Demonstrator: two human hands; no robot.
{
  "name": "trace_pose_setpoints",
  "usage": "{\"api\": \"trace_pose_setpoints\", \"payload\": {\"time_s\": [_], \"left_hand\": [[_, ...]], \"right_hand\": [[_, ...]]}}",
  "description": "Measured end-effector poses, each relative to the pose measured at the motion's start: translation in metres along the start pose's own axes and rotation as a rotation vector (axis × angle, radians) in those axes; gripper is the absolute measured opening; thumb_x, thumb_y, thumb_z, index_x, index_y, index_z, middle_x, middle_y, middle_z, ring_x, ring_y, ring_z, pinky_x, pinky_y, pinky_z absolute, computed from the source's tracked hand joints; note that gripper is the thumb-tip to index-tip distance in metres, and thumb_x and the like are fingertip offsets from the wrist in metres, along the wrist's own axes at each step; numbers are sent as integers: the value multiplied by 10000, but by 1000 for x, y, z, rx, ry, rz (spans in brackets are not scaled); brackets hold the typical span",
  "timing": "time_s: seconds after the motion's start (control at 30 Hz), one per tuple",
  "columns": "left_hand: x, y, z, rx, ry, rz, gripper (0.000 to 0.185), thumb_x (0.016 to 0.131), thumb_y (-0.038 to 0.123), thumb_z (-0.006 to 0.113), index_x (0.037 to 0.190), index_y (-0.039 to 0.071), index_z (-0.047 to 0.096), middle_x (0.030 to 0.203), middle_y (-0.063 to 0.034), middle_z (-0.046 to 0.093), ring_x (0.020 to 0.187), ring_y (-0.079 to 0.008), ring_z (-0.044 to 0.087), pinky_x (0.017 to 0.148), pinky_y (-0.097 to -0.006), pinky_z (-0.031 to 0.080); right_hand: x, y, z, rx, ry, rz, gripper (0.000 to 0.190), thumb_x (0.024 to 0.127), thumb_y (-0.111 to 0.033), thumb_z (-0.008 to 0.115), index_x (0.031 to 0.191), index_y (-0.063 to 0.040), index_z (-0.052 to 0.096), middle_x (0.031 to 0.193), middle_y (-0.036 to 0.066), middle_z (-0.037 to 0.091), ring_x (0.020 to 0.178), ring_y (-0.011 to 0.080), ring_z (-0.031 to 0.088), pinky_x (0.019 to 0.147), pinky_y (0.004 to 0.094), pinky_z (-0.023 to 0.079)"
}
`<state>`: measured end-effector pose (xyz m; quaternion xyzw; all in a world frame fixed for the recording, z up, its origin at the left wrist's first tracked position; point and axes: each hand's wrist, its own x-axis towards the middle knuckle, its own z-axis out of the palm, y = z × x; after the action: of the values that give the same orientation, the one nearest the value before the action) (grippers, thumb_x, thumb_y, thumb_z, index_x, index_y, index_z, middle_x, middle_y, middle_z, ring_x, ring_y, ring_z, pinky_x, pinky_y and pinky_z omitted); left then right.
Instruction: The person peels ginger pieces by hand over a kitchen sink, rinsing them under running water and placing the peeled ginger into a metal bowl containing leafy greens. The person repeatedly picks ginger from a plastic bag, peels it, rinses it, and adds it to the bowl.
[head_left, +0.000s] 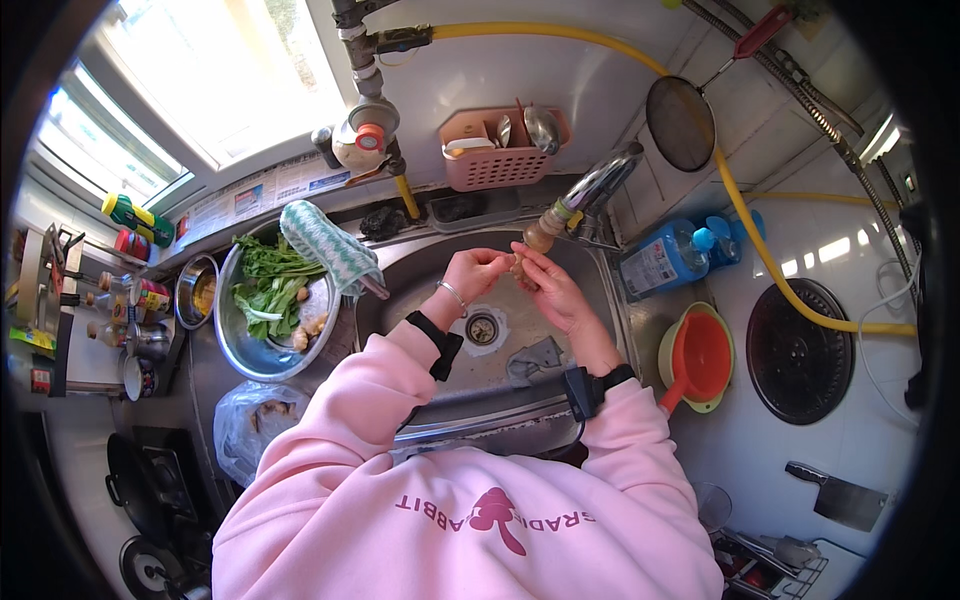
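Over the sink basin, below the tap, my two hands meet at a small tan piece of what looks like ginger root. My left hand pinches it at the fingertips from the left. From the other side, the fingers of my right hand wrap around it, hiding much of it. Whether water runs from the tap cannot be made out. Under my hands lie the drain and a grey cloth. Left of the basin, a metal bowl holds leafy greens and knobbly ginger pieces.
A green-and-white towel hangs over the bowl's rim. A plastic bag sits nearer me. On the right are blue bottles, a red ladle in a pale green container, and a wall-hung cleaver. Behind is a pink utensil holder.
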<state>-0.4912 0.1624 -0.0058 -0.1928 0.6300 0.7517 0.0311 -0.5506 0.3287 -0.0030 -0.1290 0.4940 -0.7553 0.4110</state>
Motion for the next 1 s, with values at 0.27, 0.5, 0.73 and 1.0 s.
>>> {"api": "trace_pose_setpoints", "payload": {"time_s": [0.27, 0.5, 0.73, 1.0], "left_hand": [[6, -4, -5, -150, -95, -58, 196, 823, 137, 616, 941, -19, 637, 641, 3, 534, 522, -58, 442, 457, -207, 349], [-10, -15, 7, -58, 16, -9, 220, 840, 161, 615, 970, -16, 632, 633, 14, 523, 491, -56, 405, 447, -200, 322], [-2, -16, 11, -301, -28, -107, 234, 831, 163, 627, 982, -16, 628, 666, -5, 544, 513, -63, 435, 468, -201, 339], [7, -13, 18, -408, 39, -57, 235, 819, 118, 633, 989, -42, 604, 849, -79, 625, 705, -131, 594, 649, -237, 501]], "right_hand": [[15, 6, -12, 292, -24, 41, 260, 940, -154, 453, 1186, -92, 509, 1028, 24, 573, 969, 127, 537, 823, 268, 412], [26, 16, -10, 394, 184, -29, 248, 936, -131, 438, 1176, -75, 469, 1107, 78, 550, 1107, 257, 516, 914, 379, 438], [36, 26, -6, 393, 129, -152, 294, 928, -142, 468, 1216, -94, 432, 1173, 83, 520, 1168, 277, 484, 944, 391, 419], [26, 14, -11, 116, 214, -122, 328, 918, -179, 516, 1222, -107, 417, 1166, 55, 515, 1101, 213, 523, 890, 345, 449]]}}
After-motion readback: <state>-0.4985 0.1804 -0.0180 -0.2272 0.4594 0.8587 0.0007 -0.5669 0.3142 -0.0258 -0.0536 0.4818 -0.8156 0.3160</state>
